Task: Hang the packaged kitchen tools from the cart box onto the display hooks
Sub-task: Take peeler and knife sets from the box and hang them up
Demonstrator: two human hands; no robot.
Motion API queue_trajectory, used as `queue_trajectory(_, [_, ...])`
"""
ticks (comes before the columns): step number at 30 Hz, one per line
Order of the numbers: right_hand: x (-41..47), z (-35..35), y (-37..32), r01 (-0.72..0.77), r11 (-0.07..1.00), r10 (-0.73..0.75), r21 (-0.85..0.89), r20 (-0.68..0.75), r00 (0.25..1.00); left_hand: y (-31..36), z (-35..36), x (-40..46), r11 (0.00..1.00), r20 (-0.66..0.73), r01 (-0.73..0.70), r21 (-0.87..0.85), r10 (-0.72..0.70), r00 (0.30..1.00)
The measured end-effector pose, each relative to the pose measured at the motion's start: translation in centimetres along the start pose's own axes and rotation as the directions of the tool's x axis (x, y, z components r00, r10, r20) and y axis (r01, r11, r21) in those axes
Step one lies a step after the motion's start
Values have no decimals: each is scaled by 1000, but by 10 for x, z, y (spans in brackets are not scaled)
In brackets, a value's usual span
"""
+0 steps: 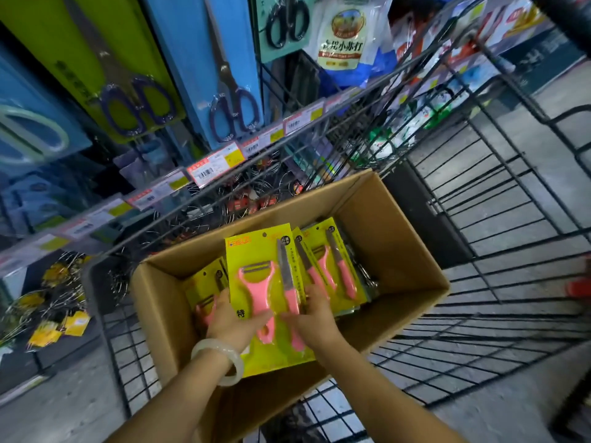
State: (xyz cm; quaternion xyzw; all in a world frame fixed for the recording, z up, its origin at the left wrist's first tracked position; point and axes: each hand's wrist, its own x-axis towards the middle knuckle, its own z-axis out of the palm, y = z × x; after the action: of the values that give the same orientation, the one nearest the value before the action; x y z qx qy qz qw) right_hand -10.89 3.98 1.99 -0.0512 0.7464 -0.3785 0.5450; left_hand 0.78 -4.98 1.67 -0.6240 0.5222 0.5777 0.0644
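Take the cardboard box (pixel 399 251) as the reference; it sits open-topped in the wire cart (pixel 479 219), and beyond its far wall run the shelf price tags (pixel 211 169) with carded scissors (pixel 233 103) hanging above them. Inside the box, carded peeler-and-knife sets (pixel 332 266) lie stacked toward the right wall, with one more card (pixel 204 282) low against the left wall. The front pack (pixel 256 266) stands tilted up from the middle of the box, its lower edge over the near wall. Judgement: each pack is light and flat, a stiff yellow card that will flex if you grip it at one corner, under a glossy blister that is likely slippery; the knife blade is sealed in, so no cut hazard is apparent. Hold it by the card edges, not the blister, and leave the small hang hole at the top centre free for the hook. Your left hand (pixel 233 318), bangle (pixel 220 362) on its wrist, grips the pack's left edge, its fingers wrapped over the front. Your right hand (pixel 311 318) holds the right edge, thumb over the knife handle, other fingers curled behind. Both forearms reach in over the near wall, wrists bent down.
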Motion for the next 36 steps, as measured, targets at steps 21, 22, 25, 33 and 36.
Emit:
queue_trajectory(21, [101,38,26,-98,837,113,-538,-5,994,-10,-94,-30,905,-499,-399,-144,282,819])
queue_trajectory(22, [105,44,29,-88,783,96,-616,-20,995,-9,-95,-27,903,-513,-402,-150,276,813])
queue_trajectory(25, [112,54,37,-76,632,30,-771,-74,997,-9,-98,-22,909,-530,-384,-161,249,810])
queue_trajectory(33, [128,52,49,-98,588,35,-803,-95,995,-19,-107,-18,925,-596,-332,-184,163,787])
queue_trajectory(36, [134,52,54,-120,658,31,-744,-132,991,-18,-105,-21,930,-599,-317,-187,147,787])
